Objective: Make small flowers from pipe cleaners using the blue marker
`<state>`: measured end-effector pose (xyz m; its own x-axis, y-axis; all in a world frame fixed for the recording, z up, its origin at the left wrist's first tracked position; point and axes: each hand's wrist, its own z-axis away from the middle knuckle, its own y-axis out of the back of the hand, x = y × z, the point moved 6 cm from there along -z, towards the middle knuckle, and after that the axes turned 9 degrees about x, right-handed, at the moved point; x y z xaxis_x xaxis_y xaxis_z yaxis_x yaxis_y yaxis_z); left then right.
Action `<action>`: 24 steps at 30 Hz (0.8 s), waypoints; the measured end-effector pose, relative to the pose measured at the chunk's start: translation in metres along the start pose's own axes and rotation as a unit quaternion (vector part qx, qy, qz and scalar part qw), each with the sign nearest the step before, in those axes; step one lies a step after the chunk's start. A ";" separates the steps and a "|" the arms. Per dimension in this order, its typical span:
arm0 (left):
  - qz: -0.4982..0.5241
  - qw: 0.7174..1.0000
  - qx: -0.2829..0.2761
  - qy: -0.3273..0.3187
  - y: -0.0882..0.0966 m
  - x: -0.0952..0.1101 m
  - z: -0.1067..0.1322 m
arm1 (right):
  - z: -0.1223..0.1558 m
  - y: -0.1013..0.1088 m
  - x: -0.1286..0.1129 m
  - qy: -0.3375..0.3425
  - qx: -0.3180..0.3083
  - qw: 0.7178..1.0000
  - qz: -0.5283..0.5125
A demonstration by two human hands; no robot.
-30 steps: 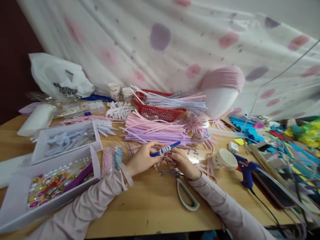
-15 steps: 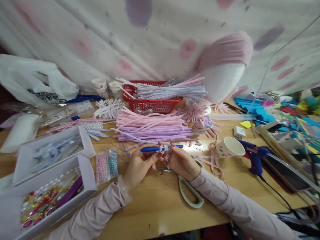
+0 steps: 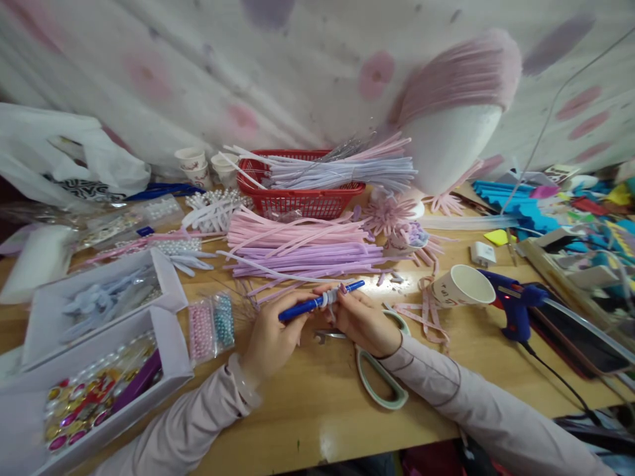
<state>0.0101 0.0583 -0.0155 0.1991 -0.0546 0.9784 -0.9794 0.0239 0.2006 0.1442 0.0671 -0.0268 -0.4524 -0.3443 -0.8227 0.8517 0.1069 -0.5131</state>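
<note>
My left hand (image 3: 274, 337) is closed around the left part of a blue pen (image 3: 300, 309), which tilts up to the right. A pale bluish-white pipe cleaner (image 3: 328, 299) is coiled around the pen's middle. My right hand (image 3: 364, 322) pinches this coil, its fingertips close to the pen's right end. Below the right hand lie scissors (image 3: 380, 383) with pale green handles, partly hidden by the wrist. Beyond the hands are bundles of lilac pipe cleaners (image 3: 307, 259) and pink pipe cleaners (image 3: 292, 230).
A red basket (image 3: 302, 203) holds more pipe cleaners. To the left are white boxes (image 3: 173, 344) of beads and decorations, plus bead packets (image 3: 202, 330). On the right stand a paper cup (image 3: 461, 287), a blue glue gun (image 3: 516, 304) and a phone (image 3: 580, 340). A foam head (image 3: 449, 145) stands behind.
The pen has turned from nearly level to a tilt, its left end lower and nearer. My left fingers have shifted from the coil onto the pen's left part. The camera view has moved slightly.
</note>
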 end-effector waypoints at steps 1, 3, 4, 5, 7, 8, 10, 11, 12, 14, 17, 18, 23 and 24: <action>-0.004 1.000 -0.005 -0.010 0.000 0.001 0.001 | 0.000 0.000 0.000 -0.001 0.000 1.000 -0.004; -0.016 0.999 -0.018 -0.030 0.001 0.003 0.001 | 0.000 0.002 0.001 -0.016 0.004 1.000 -0.027; -0.023 0.999 -0.020 -0.044 0.001 0.004 0.001 | 0.001 0.003 0.003 -0.030 0.009 0.998 -0.046; -0.033 0.997 -0.019 -0.065 0.002 0.006 0.001 | 0.001 0.004 0.005 -0.050 0.014 0.996 -0.068; -0.057 0.990 -0.009 -0.126 0.004 0.013 0.001 | 0.004 0.005 0.010 -0.102 0.018 0.988 -0.115; -0.072 0.984 -0.005 -0.162 0.004 0.017 0.002 | 0.006 0.004 0.012 -0.127 0.016 0.982 -0.136; -0.101 0.969 0.002 -0.225 0.004 0.023 0.005 | 0.009 0.002 0.015 -0.163 0.008 0.972 -0.167; -0.112 0.964 0.002 -0.242 0.004 0.025 0.006 | 0.010 0.001 0.015 -0.170 0.005 0.970 -0.176; -0.120 0.961 0.002 -0.247 0.003 0.024 0.007 | 0.010 0.001 0.015 -0.170 0.001 0.969 -0.179; -0.127 0.965 -0.002 -0.229 0.002 0.020 0.006 | 0.009 0.000 0.012 -0.151 -0.009 0.974 -0.169; -0.107 0.981 -0.011 -0.164 0.000 0.010 0.003 | 0.006 -0.001 0.005 -0.093 -0.024 0.988 -0.119; -0.088 0.986 -0.011 -0.143 -0.001 0.008 0.002 | 0.005 -0.002 0.002 -0.068 -0.025 0.992 -0.101; 0.110 0.993 -0.021 -0.034 -0.003 0.006 0.001 | 0.006 -0.004 -0.008 0.044 -0.017 0.999 -0.027; 0.139 0.990 -0.029 -0.015 -0.002 0.007 0.000 | 0.006 -0.004 -0.008 0.054 -0.020 0.998 -0.011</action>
<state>0.0133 0.0576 -0.0088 -0.0796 -0.0675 0.9945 -0.9924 0.0991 -0.0727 0.1462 0.0636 -0.0165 -0.4993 -0.2449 -0.8311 0.8304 0.1384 -0.5396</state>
